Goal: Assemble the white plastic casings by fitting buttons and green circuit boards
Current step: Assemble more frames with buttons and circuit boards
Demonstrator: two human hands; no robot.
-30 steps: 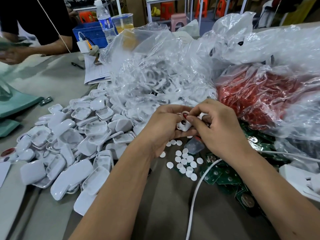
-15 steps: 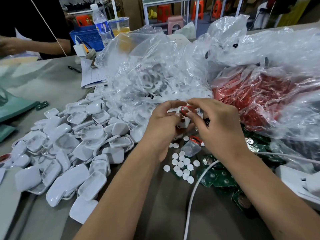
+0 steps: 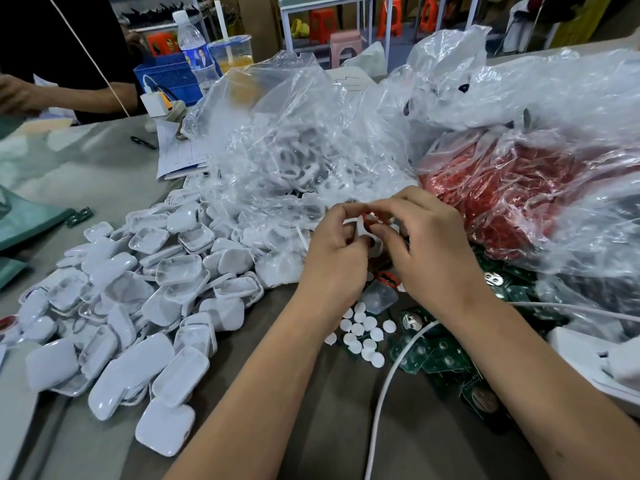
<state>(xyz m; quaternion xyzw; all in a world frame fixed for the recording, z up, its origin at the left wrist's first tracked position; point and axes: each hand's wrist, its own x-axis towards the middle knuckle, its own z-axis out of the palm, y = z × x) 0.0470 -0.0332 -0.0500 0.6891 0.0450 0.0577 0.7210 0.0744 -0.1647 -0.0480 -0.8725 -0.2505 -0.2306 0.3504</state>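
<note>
Fingers (image 3: 341, 216) of both hands pinch white casing (image 3: 363, 228), mostly hidden; red part unclear.

Lifted a little higher in the frame than a second ago, both hands now in front of the lower edge of the clear plastic bag (image 3: 301, 140) rather than over the loose white buttons (image 3: 362, 336). Left hand (image 3: 334, 252) turned, thumb and forefinger raised and curled over the top of the small white casing (image 3: 363, 230), where earlier wrapped round it from below. Right hand (image 3: 431, 251) shifted with it, fingertips pinching at the casing's upper edge beside a small red part (image 3: 367, 215), less of the casing showing between the fingers than before. At upper left of the frame, the other person's hand (image 3: 15, 95) drawn back toward the edge.
</note>
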